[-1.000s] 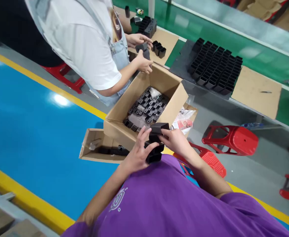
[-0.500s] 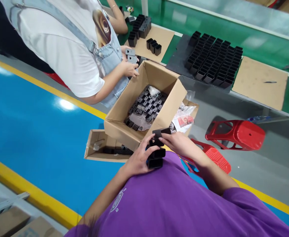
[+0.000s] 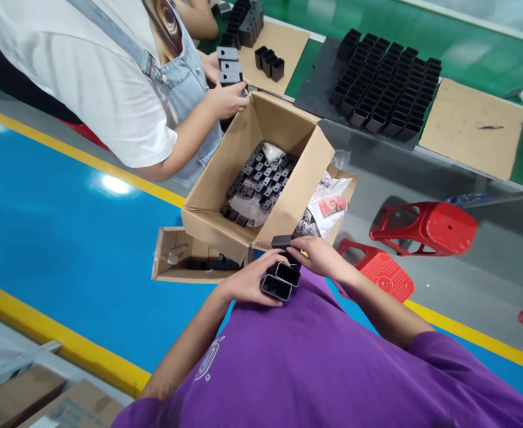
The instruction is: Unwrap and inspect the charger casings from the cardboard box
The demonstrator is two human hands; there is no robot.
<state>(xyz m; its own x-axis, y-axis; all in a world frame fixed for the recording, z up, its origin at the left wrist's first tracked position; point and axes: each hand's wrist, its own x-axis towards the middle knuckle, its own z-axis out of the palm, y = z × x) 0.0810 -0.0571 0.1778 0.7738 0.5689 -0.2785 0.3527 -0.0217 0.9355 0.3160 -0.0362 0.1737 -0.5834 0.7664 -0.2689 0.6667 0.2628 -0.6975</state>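
Close to my purple shirt, my left hand (image 3: 253, 279) is wrapped round a short stack of black rectangular cases (image 3: 276, 287), their hollow ends facing up toward me. My right hand (image 3: 315, 254) pinches another black case (image 3: 281, 241) at the far end of that stack. Just beyond my hands stands a large open cardboard box (image 3: 215, 229). Inside it lie rows of black cases (image 3: 265, 176) with small holes, along with clear plastic bags (image 3: 249, 209).
A co-worker's hand (image 3: 228, 99) holds several grey cases at the left. Many black cases (image 3: 384, 89) stand in rows on the green bench. Cardboard sheets (image 3: 470, 128) lie there too. Red stools (image 3: 451, 227) stand at the right. A smaller carton (image 3: 165, 255) sits below the large box.
The black cases in my hands have tilted, their open ends now facing me more. My right hand has shifted slightly left with its case. The co-worker's grey cases have turned more into view.
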